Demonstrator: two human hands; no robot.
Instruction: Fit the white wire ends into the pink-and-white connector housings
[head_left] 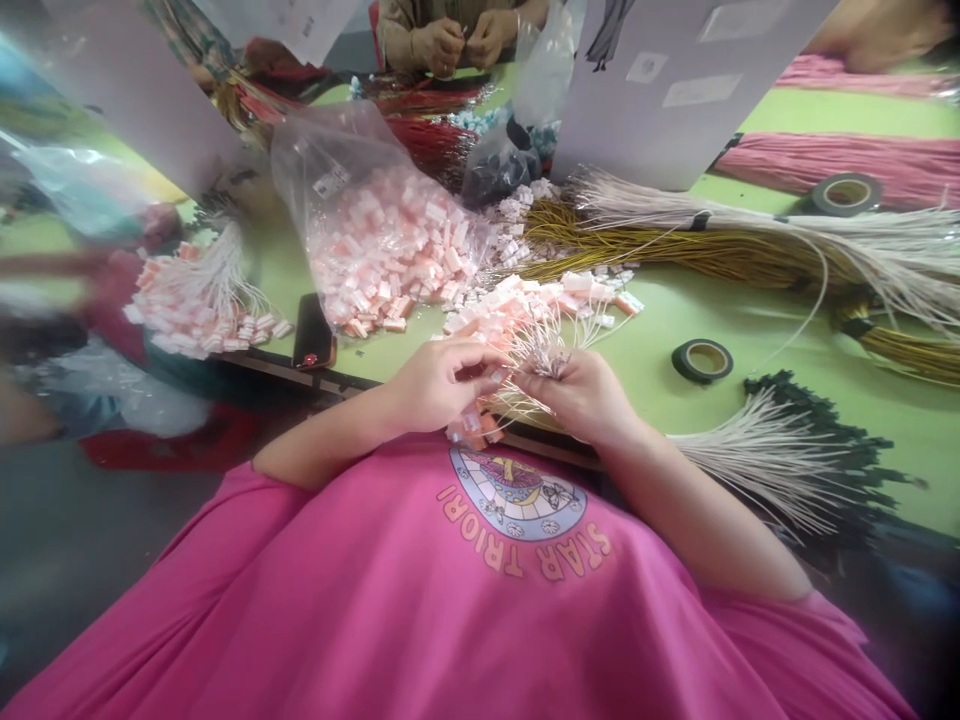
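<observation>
White wires [536, 340] with pink connectors [504, 300] bunch at the counter [637, 350], held by fingers of the right hand [592, 397]; fingers of the left hand [435, 388] nearly meet beside them (on a wire? I cannot tell). 2 tape rolls [702, 378] lie rightward.

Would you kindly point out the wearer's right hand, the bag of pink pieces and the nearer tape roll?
Right hand [591, 398]: head view, by the thumb's base.
Bag of pink pieces [360, 145]: head view, on its clear upper wall.
Nearer tape roll [679, 362]: head view, on the left of its dark ring.
</observation>
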